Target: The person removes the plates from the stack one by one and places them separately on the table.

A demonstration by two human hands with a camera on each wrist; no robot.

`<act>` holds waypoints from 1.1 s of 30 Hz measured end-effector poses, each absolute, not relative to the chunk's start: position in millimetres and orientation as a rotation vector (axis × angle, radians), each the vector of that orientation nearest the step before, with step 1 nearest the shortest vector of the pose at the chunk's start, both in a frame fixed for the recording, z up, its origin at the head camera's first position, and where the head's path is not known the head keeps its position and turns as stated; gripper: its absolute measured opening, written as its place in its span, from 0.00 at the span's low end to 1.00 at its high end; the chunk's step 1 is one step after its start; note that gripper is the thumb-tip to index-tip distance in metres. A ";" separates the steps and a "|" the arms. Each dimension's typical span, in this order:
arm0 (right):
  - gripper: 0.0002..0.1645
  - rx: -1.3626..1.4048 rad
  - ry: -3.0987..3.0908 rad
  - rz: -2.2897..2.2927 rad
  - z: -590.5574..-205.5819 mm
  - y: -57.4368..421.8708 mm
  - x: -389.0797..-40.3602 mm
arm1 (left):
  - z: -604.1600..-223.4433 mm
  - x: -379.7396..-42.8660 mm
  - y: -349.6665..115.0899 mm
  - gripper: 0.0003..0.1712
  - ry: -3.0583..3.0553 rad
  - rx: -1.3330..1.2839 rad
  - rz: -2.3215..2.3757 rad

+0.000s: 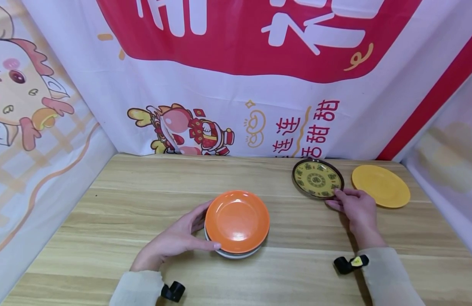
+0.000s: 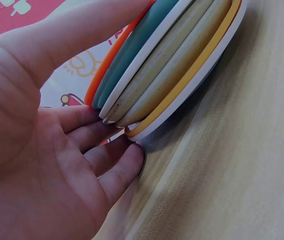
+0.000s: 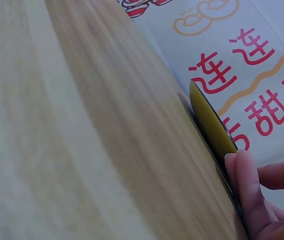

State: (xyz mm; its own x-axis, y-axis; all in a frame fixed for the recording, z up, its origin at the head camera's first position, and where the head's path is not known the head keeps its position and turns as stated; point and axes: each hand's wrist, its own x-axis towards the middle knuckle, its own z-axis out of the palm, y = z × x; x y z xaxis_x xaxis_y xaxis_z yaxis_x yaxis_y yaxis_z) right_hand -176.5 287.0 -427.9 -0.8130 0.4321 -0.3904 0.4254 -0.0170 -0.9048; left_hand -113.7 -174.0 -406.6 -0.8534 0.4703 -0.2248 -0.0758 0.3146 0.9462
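Note:
My left hand (image 1: pixel 179 237) holds the left side of a stack of plates, thumb over the near rim and fingers around the far side. An orange plate (image 1: pixel 237 221) tops this stack. In the left wrist view, teal, white, beige, yellow and white rims show beneath it, with fingertips along their edges. My right hand (image 1: pixel 356 211) pinches the near right rim of a yellow-green plate (image 1: pixel 316 178) with a dark edge and printed pattern. The right wrist view shows that plate edge-on, slightly tilted close over the wood, with thumb and fingers at its rim.
A plain yellow plate (image 1: pixel 380 187) lies at the back right, just beyond my right hand. The wooden table (image 1: pixel 144 182) meets a printed cloth (image 1: pixel 236 106) hanging along its back edge. More cloth hangs at the left and right sides.

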 end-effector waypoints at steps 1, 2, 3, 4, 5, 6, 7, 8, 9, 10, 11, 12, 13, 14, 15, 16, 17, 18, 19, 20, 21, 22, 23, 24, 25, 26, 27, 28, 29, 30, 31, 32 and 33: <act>0.39 -0.961 -2.188 2.020 -427.7 287.0 -176.5 | -406.7 -113.7 -174.0 0.63 2.121 0.349 1.565; 0.39 -0.963 -2.174 2.020 -427.7 287.0 -176.6 | -406.7 -113.8 -174.0 0.63 2.120 0.349 1.566; 0.38 -0.962 -2.160 2.020 -427.7 287.0 -176.5 | -406.6 -113.8 -173.9 0.63 2.120 0.348 1.566; 0.38 -0.962 -2.146 2.020 -427.6 287.1 -176.5 | -406.6 -113.8 -173.9 0.63 2.120 0.348 1.565; 0.38 -0.963 -2.130 2.022 -427.4 287.3 -176.3 | -406.6 -113.8 -173.8 0.63 2.120 0.347 1.566; 0.37 -0.964 -2.119 2.023 -427.1 287.3 -175.9 | -406.5 -113.7 -173.6 0.63 2.119 0.346 1.565; 0.36 -0.959 -2.111 2.024 -426.9 287.4 -175.4 | -406.3 -113.8 -173.4 0.63 2.120 0.347 1.564; 0.33 -0.964 -2.106 2.023 -426.4 287.6 -175.0 | -406.1 -113.8 -173.2 0.63 2.121 0.348 1.562; 0.30 -0.971 -2.103 2.021 -425.7 287.6 -174.5 | -405.9 -113.8 -173.0 0.63 2.123 0.348 1.561; 0.27 -0.979 -2.103 2.016 -424.9 287.6 -174.1 | -405.8 -113.8 -172.8 0.63 2.124 0.350 1.559; 0.24 -0.985 -2.101 2.015 -424.0 287.4 -173.6 | -405.7 -114.0 -172.7 0.63 2.124 0.351 1.559; 0.21 -0.993 -2.101 2.009 -423.2 287.0 -173.1 | -405.7 -114.1 -172.7 0.63 2.125 0.352 1.557; 0.18 -1.003 -2.095 2.007 -422.3 286.6 -172.8 | -405.8 -114.2 -172.7 0.63 2.126 0.351 1.556; 0.17 -1.012 -2.087 2.008 -421.6 286.1 -172.6 | -406.0 -114.4 -172.8 0.62 2.126 0.351 1.556; 0.17 -1.015 -2.075 2.012 -421.0 285.4 -172.4 | -406.3 -114.5 -172.9 0.62 2.126 0.350 1.555; 0.17 -1.014 -2.061 2.016 -420.6 284.6 -172.4 | -406.5 -114.5 -173.1 0.62 2.125 0.351 1.556; 0.17 -1.012 -2.048 2.022 -420.1 283.8 -172.4 | -406.7 -114.5 -173.3 0.62 2.126 0.352 1.557; 0.18 -1.004 -2.040 2.025 -419.5 282.5 -172.4 | -407.0 -114.5 -173.5 0.62 2.128 0.355 1.556; 0.18 -0.992 -2.033 2.031 -419.2 281.2 -172.4 | -407.3 -114.4 -173.7 0.62 2.127 0.358 1.558; 0.18 -0.970 -2.035 2.036 -418.8 279.8 -172.5 | -407.7 -114.4 -173.9 0.62 2.128 0.362 1.559; 0.18 -0.946 -2.050 2.035 -418.2 278.0 -172.4 | -408.0 -114.3 -174.1 0.62 2.128 0.365 1.560; 0.18 -0.918 -2.062 2.037 -417.8 275.9 -172.3 | -408.3 -114.3 -174.3 0.62 2.129 0.369 1.562; 0.17 -0.888 -2.078 2.039 -417.2 273.4 -171.9 | -408.6 -114.4 -174.4 0.62 2.131 0.372 1.562; 0.17 -0.850 -2.100 2.038 -416.8 270.5 -171.3 | -408.7 -114.3 -174.6 0.62 2.129 0.372 1.563; 0.17 -0.816 -2.121 2.042 -416.7 267.2 -170.5 | -408.8 -114.3 -174.7 0.62 2.127 0.371 1.565; 0.17 -0.771 -2.150 2.042 -416.5 263.2 -169.5 | -408.8 -114.3 -174.8 0.62 2.127 0.371 1.566; 0.18 -0.722 -2.186 2.044 -416.4 258.6 -168.3 | -408.9 -114.3 -174.8 0.62 2.122 0.368 1.569; 0.19 -0.667 -2.218 2.057 -416.8 253.6 -167.0 | -408.9 -114.3 -174.9 0.62 2.116 0.366 1.572; 0.20 -0.609 -2.262 2.062 -416.8 248.1 -165.4 | -408.9 -114.1 -175.0 0.62 2.113 0.363 1.574; 0.22 -0.549 -2.306 2.071 -416.8 242.3 -163.7 | -408.9 -113.9 -175.1 0.62 2.106 0.359 1.577; 0.23 -0.489 -2.349 2.085 -416.6 236.2 -161.7 | -408.8 -113.9 -175.1 0.62 2.103 0.358 1.580; 0.25 -0.434 -2.393 2.098 -416.1 229.9 -159.7 | -408.7 -114.0 -175.1 0.62 2.100 0.358 1.581; 0.27 -0.385 -2.431 2.120 -415.7 223.1 -157.5 | -408.6 -113.7 -175.4 0.62 2.097 0.356 1.583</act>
State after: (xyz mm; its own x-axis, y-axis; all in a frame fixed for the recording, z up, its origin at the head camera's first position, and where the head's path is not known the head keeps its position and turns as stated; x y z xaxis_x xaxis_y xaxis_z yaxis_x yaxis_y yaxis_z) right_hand -157.5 223.1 -415.7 -0.9663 0.1073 -0.2341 0.2465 0.1223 -0.9614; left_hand -113.7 -175.4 -408.6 -0.8482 0.4811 -0.2216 -0.0812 0.2954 0.9519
